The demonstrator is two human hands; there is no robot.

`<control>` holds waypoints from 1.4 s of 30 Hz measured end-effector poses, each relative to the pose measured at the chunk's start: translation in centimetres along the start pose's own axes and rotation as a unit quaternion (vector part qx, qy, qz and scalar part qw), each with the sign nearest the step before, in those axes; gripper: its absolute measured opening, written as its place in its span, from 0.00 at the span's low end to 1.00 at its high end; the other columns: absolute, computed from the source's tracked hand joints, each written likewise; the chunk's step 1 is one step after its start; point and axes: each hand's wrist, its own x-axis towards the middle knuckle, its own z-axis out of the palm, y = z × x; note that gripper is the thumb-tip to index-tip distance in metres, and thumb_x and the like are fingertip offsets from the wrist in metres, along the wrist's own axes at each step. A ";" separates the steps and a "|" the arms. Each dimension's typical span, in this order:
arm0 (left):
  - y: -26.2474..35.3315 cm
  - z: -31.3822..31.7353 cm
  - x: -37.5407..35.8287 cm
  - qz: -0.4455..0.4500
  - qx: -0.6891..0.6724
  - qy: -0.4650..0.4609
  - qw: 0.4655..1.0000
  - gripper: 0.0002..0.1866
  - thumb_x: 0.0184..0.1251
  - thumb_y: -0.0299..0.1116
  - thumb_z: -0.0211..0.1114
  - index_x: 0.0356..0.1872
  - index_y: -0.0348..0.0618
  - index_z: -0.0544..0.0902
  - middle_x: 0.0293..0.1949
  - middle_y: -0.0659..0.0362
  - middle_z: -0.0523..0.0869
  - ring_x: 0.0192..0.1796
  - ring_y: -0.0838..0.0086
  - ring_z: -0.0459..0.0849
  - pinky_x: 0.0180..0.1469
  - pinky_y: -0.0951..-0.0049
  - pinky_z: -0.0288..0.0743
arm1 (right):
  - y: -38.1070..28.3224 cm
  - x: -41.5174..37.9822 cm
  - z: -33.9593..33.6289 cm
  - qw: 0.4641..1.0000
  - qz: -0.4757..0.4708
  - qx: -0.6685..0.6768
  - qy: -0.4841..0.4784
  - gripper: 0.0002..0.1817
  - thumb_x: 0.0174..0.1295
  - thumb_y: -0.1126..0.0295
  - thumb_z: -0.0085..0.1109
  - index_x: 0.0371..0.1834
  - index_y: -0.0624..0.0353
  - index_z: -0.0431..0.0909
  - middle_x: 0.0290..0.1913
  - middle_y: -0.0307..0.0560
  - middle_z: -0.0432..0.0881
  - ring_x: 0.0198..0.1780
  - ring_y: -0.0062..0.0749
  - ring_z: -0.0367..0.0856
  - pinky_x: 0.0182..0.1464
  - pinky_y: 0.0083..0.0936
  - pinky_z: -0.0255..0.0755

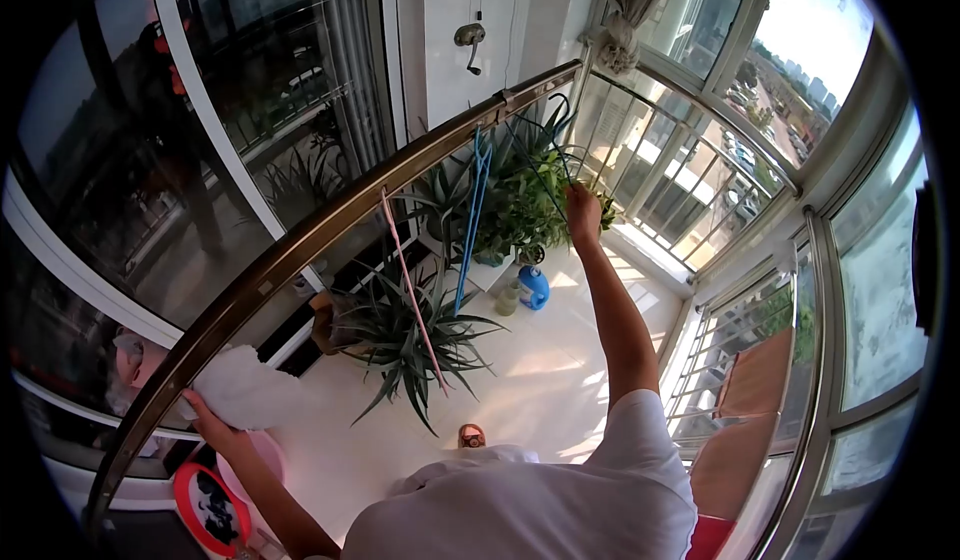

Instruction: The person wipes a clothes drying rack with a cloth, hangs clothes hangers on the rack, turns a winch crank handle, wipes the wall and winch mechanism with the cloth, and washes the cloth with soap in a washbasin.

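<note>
2 bare hands are seen. The right hand (583, 210), raised at the far side, is closed around the lower part of 1 dark teal clothes hanger (557, 143), which is held just beside the far end of 1 bronze drying rod (290, 255). The left hand (207, 422) is placed low at the near stretch of the rod; its fingertips are partly hidden, so how wide it is spread, or whether anything is gripped, cannot be told.

From the rod, 1 pink hanger (413, 295) is hung, and farther along, blue hangers (475, 205) are bunched too closely to be counted.

Below, 1 blue jug (533, 288) and 1 glass jar (507, 301) are set side by side near a large spiky aloe (410, 332). 1 orange sandal (471, 436) is shown at the shirt's edge. By the left forearm, 1 red basin (187, 495) with dark contents is placed beside 1 pink container (265, 455).

A stretch of pale tiled floor (540, 380) is left between the aloe and the right arm; the room is bounded by sliding glass doors on the left and by a metal railing (690, 175) under the windows.
</note>
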 end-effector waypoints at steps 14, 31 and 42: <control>1.7 0.0 -0.7 -0.001 0.020 0.050 0.999 0.36 0.62 0.52 0.66 0.62 0.35 0.69 0.61 0.52 0.74 0.57 0.64 0.78 0.57 0.67 0.74 | 3.1 3.3 6.3 0.997 -0.055 0.044 0.026 0.12 0.65 0.61 0.54 0.29 0.57 0.74 0.23 0.55 0.76 0.28 0.56 0.75 0.29 0.44 0.65; 3.2 -0.5 -1.7 0.007 0.023 0.067 0.997 0.31 0.64 0.47 0.66 0.63 0.40 0.69 0.59 0.55 0.76 0.58 0.67 0.77 0.57 0.68 0.74 | -2.1 3.2 6.9 0.988 -0.152 -0.033 -0.018 0.22 0.62 0.64 0.58 0.58 0.55 0.71 0.54 0.53 0.75 0.55 0.51 0.73 0.53 0.44 0.67; 3.8 -7.0 -6.4 -0.015 0.071 0.052 0.996 0.25 0.67 0.43 0.63 0.56 0.33 0.75 0.53 0.54 0.81 0.52 0.69 0.80 0.55 0.72 0.75 | 10.1 -33.2 9.5 0.929 -0.008 0.138 -0.345 0.09 0.61 0.70 0.59 0.42 0.63 0.79 0.34 0.44 0.83 0.36 0.29 0.82 0.39 0.22 0.75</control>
